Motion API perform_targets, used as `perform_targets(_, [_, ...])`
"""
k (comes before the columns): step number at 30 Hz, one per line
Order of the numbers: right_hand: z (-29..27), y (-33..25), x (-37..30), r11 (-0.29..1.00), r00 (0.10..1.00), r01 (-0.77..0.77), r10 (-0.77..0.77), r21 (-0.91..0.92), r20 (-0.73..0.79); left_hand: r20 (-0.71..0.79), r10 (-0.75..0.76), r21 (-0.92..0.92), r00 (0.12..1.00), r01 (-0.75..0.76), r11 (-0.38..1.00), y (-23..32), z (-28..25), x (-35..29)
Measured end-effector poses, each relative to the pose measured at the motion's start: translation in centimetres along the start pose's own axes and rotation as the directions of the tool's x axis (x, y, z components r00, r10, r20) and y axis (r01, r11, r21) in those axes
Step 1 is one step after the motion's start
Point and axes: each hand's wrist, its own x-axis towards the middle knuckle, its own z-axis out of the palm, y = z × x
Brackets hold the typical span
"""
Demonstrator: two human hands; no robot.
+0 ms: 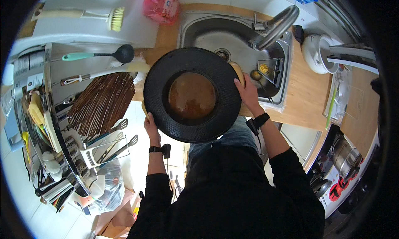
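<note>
A round black wok with a dimpled wall and pale wooden handles is held up in front of me, partly over the near side of the sink. Brown liquid lies in its bottom. My left hand is closed at the wok's lower left side, by a handle of which only a sliver shows. On the opposite side my right hand grips the other wooden handle. The fingertips of both hands are partly hidden by the wok. Dark bands with small devices sit on both wrists.
Beyond the wok is a steel sink with a curved faucet and a corner strainer containing yellow scraps. Leftward are a ladle, a scrub brush and many brown chopsticks. A white pot stands right.
</note>
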Motion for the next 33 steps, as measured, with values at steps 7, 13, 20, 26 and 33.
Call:
perform_targets(7, [-0.1,2.8,0.2,0.999,0.999,-0.037,0.038,0.025,-0.02,-0.037,0.029,0.064,0.999,-0.027,0.998,3.7,0.7,-3.5])
perform_targets(13, [0.2,4.5,-1.4,0.973,0.976,-0.215,0.218,0.085,-0.026,-0.075,0.116,0.101,0.99,-0.108,0.989,8.5,1.6,-5.1])
perform_targets(20, [-2.6,3.5,-2.3,0.913,0.94,-0.331,0.296,0.24,0.171,-0.075,0.098,0.352,0.992,-0.066,0.934,13.4,1.9,-4.7])
perform_targets(26, [-2.7,5.7,-1.9,0.855,0.879,-0.453,0.38,0.253,0.289,-0.032,0.108,0.533,0.994,-0.074,0.843,18.2,3.7,-5.2])
perform_targets(33, [-2.1,7.2,-1.8,0.738,0.886,-0.46,0.346,0.493,0.308,0.171,0.187,0.563,0.967,-0.252,0.787,25.0,7.7,-4.9])
